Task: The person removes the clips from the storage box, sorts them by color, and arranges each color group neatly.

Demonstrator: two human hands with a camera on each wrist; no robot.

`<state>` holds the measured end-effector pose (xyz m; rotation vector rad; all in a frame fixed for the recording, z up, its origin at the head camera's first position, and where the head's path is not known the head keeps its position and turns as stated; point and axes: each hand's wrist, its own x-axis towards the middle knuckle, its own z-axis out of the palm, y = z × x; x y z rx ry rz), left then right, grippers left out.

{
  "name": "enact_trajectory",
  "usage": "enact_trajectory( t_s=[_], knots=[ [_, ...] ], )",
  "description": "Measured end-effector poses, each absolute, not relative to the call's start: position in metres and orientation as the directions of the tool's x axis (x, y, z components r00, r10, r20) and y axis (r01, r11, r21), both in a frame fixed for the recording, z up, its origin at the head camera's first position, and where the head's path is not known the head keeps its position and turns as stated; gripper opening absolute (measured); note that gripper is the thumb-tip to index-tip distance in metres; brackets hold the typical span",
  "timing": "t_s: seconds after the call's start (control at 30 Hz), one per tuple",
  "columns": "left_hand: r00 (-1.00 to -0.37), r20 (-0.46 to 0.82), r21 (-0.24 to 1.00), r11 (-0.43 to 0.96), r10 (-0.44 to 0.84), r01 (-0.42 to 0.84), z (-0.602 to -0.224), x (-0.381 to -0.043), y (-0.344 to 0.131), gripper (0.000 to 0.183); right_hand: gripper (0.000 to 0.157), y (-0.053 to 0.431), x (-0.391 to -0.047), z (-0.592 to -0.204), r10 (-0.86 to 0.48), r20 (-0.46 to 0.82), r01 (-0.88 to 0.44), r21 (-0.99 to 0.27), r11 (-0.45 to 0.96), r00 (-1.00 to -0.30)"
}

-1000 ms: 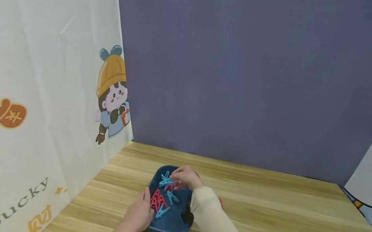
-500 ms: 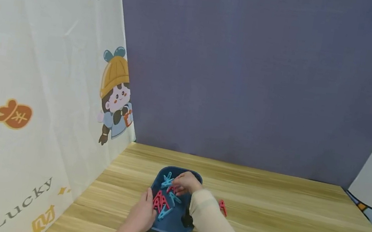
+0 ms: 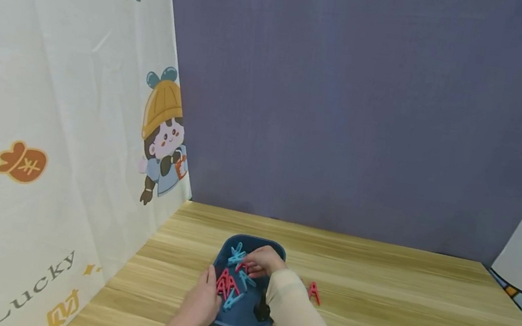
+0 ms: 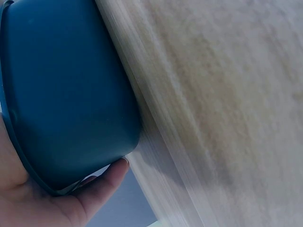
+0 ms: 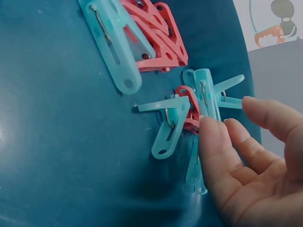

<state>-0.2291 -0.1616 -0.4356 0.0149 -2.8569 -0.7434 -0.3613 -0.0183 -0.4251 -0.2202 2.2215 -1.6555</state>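
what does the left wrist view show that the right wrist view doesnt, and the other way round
Only the left wrist view: the bare left hand at the rim of the dark blue plastic bin, the bin's outer wall, and the wood-grain tabletop.

Only the right wrist view: the bare right hand, the light blue plastic clothespins and red plastic clothespins lying inside the bin, and a patch of white printed cloth.

Both: the bin, seen from outside in one and inside in the other.

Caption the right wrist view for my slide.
A right hand, thumb parted from fingers, among light-blue clips and red clips in a blue basin.
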Motion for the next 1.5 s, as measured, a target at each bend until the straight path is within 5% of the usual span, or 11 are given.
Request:
enact_trajectory(
  t_s=[0.73, 1.5],
  knots=[
    [-0.977, 0.205, 0.482, 0.874, -0.049, 0.057, -0.436, -0.229, -0.158, 0.065, 0.017, -0.025, -0.358, -0.43, -0.254, -0.306, 0.178, -0.887, 0.426, -0.917],
    [-0.976, 0.214, 0.461, 0.886, -0.045, 0.061, -0.438, -0.231, -0.163, 0.065, 0.009, -0.035, -0.367, -0.436, -0.289, -0.294, 0.229, -0.944, 0.239, -0.911]
  ],
)
